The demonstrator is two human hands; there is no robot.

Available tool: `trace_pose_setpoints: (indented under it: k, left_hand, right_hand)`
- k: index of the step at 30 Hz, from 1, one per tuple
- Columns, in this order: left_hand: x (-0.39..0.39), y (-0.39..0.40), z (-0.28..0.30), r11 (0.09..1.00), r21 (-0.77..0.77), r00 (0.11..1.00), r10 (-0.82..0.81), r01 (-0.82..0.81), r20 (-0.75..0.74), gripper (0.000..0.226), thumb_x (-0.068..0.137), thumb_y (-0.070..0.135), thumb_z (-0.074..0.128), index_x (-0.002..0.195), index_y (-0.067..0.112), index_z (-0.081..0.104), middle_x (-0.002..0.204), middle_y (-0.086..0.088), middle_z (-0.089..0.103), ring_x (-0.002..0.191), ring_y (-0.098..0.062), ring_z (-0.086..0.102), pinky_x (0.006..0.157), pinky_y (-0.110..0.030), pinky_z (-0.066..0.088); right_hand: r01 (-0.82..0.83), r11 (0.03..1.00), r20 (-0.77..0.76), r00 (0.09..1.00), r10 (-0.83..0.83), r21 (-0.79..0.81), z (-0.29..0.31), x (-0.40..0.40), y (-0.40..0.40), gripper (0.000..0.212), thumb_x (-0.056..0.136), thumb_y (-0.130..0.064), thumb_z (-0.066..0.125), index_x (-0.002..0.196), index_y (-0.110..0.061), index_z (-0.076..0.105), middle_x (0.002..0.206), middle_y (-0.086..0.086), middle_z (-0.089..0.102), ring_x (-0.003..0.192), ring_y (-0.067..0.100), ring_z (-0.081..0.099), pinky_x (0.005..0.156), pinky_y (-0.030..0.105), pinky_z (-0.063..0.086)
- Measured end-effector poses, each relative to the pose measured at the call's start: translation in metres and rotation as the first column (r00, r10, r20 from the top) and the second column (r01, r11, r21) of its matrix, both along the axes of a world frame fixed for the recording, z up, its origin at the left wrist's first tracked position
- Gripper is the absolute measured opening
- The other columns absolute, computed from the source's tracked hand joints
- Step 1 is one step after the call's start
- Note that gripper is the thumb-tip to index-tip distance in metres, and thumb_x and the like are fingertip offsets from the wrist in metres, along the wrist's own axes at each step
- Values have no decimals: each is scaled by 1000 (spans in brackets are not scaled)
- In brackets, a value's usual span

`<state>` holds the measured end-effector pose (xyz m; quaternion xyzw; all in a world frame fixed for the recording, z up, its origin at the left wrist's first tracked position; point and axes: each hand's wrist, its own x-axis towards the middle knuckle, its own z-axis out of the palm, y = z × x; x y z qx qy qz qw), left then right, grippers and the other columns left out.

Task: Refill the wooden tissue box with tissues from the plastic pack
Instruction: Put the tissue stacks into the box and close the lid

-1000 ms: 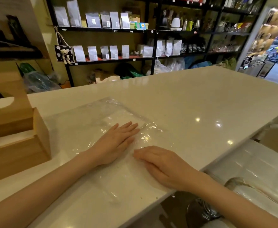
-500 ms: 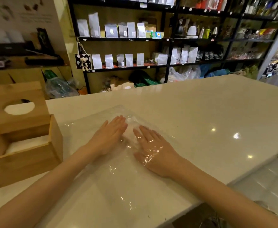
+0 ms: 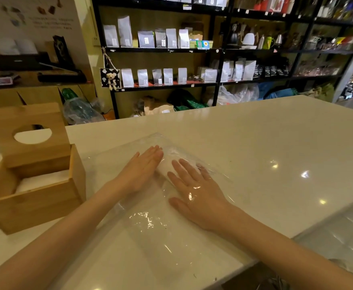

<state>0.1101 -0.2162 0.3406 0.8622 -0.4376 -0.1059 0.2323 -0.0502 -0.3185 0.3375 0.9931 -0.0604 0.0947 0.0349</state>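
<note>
Both hands flat on the emptied plastic pack; wooden tissue box open at left.

The plastic pack [image 3: 150,222], clear and flattened, lies on the pale surface [image 3: 275,143] directly in front of the person. The left hand [image 3: 140,170] rests palm-down on top of the film, fingers straight and together, grasping nothing. The right hand [image 3: 196,191] lies just beside it with fingers straight and spread; glare from the film shows across its back, so it appears to sit under a plastic layer, grasping nothing. The wooden tissue box [image 3: 35,197] stands at the left of the surface, apart from the pack, with white tissues [image 3: 44,180] visible inside. Its lid [image 3: 29,135], which has a round opening, is propped upright in the box's far side.
</note>
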Motion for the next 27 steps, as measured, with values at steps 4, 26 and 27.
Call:
trace_pose_setpoints:
  k: [4, 26, 27]
  left_hand:
    - [-2, 1, -7, 1000, -13, 1000, 9, -9, 3, 53, 97, 40, 7, 147, 24, 9, 157, 8, 9, 144, -5, 4, 116, -29, -3]
    - [2, 2, -18, 944, 330, 945, -107, -1, 308, 51, 98, 31, 12, 147, 18, 4, 159, -4, 0, 146, -17, 1, 117, -41, 5]
    - [1, 3, -16, 940, 343, 940, -118, 0, 321, 51, 99, 30, 12, 147, 18, 3, 159, -5, -1, 146, -18, 1, 117, -42, 6]
  right_hand:
    - [-28, 990, -146, 988, 49, 142, -6, 8, -7, 80, 81, -66, 8, 148, -22, 9, 159, 1, 6, 146, 16, 1, 117, 41, 0]
    - [-40, 956, -149, 985, 86, 289, -7, -123, 8, 67, 85, -61, 6, 146, -35, -1, 155, -17, -4, 141, -5, -12, 114, 30, -19]
    - [-42, 956, -140, 986, 86, 289, -7, -130, 10, 68, 85, -63, 8, 146, -35, 0, 155, -17, -3, 141, -5, -11, 114, 30, -19]
